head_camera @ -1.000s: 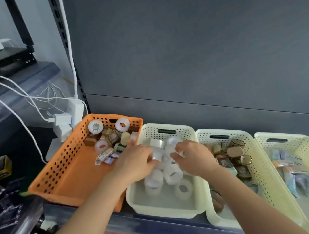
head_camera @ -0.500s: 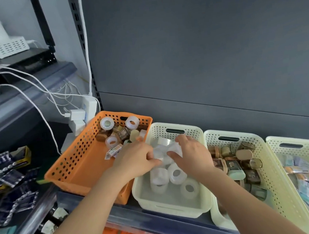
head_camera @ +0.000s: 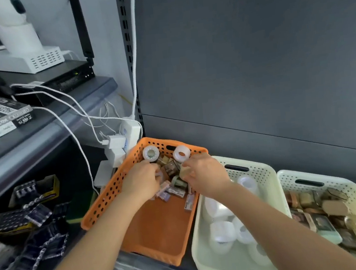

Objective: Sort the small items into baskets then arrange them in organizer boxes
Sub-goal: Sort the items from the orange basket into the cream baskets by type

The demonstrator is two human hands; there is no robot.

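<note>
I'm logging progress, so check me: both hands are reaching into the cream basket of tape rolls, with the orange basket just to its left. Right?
Not quite. The head view shows the left hand and right hand reaching into the orange basket, not the cream basket of tape rolls. The orange basket does sit just to its left.

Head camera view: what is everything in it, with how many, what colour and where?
orange basket: one, orange, shelf, left
loose tape rolls: two, white, back of orange basket
small packets: several, mixed colours, orange basket
cream baskets: three, cream, right of orange basket
sorted tape rolls: several, white, nearest cream basket
tins: many, brown and gold, second cream basket
power strip: one, white, behind orange basket
battery packs: several, dark, lower left
left hand: one, among the packets
right hand: one, among the packets
</note>
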